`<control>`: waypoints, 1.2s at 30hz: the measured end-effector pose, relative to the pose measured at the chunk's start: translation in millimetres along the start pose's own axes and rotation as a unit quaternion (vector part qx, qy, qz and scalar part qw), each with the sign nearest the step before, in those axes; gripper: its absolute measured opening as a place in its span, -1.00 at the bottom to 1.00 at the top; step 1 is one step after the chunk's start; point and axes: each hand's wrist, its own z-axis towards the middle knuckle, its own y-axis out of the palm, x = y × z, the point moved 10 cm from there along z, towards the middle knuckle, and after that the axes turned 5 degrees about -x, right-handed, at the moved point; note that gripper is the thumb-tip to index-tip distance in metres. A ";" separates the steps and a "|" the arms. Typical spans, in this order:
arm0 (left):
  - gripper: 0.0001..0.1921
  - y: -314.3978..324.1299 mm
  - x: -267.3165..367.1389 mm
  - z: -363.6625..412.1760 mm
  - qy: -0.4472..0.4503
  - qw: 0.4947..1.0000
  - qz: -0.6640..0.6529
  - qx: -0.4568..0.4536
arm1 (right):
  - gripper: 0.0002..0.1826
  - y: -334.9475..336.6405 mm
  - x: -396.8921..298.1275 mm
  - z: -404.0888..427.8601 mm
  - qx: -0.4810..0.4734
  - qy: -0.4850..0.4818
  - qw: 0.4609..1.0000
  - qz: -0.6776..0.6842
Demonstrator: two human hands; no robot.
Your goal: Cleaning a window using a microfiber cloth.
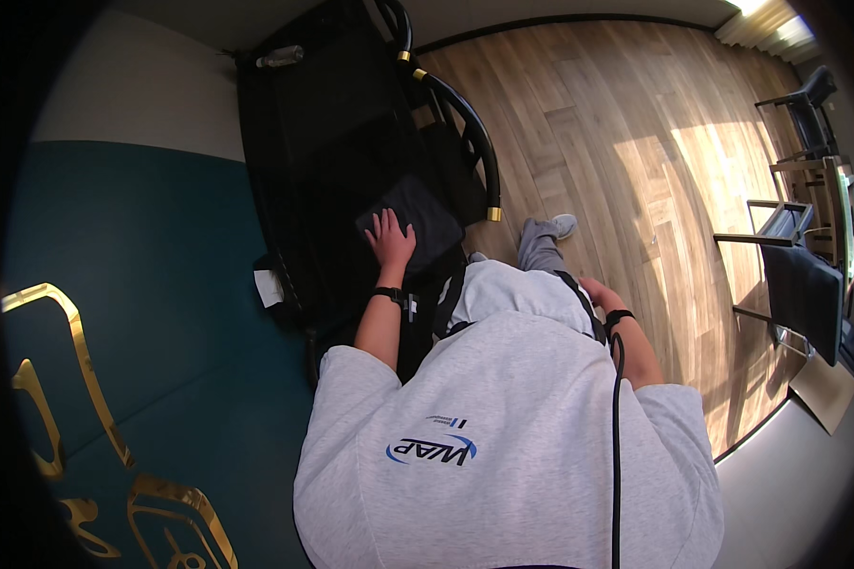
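Observation:
My left hand lies palm down, fingers spread, on the edge of a dark folded cloth. The cloth rests on a glossy black surface, close to its near right end. My right hand hangs low beside my right hip, partly hidden by my clothing, so its fingers are hard to make out. A black band is on each wrist. A clear bottle lies on its side at the far left corner of the black surface.
Curved black tubes with gold ends stand along the right side of the black surface. A white paper is at its left edge. Dark chairs and a table are at far right on the wood floor. A teal wall panel bears gold shapes.

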 end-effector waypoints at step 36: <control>0.01 2.3 29.1 -25.9 -0.090 0.991 -0.003 -0.097 | -0.57 8.9 35.8 19.9 -0.017 -0.073 0.997 -0.019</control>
